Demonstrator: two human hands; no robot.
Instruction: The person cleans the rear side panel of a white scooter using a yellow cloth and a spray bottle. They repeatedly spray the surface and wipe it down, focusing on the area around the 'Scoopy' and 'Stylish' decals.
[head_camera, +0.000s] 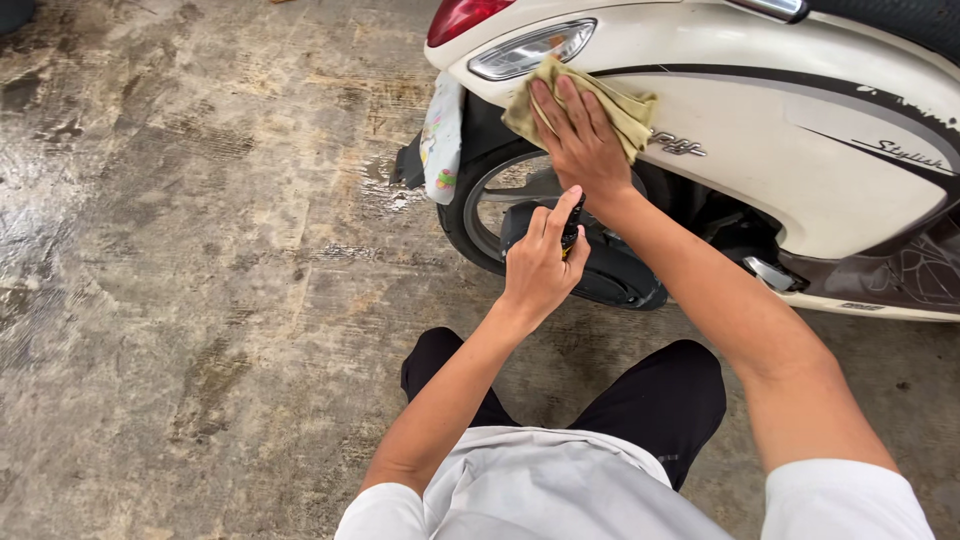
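I crouch beside the rear of a cream scooter (800, 120). My right hand (580, 140) presses a yellowish cloth (625, 110) flat against the side panel, just below the tail light (530, 48). My left hand (540, 265) is raised below it, closed around a small dark spray bottle (571, 232), with the index finger on top. Most of the bottle is hidden in the hand.
The rear wheel (480, 200) and a dark engine cover (610, 270) sit under the panel. A white mudflap with coloured print (442, 140) hangs at the back. Wet, stained concrete floor (180, 250) spreads to the left. My knees in black trousers (660, 400) are below.
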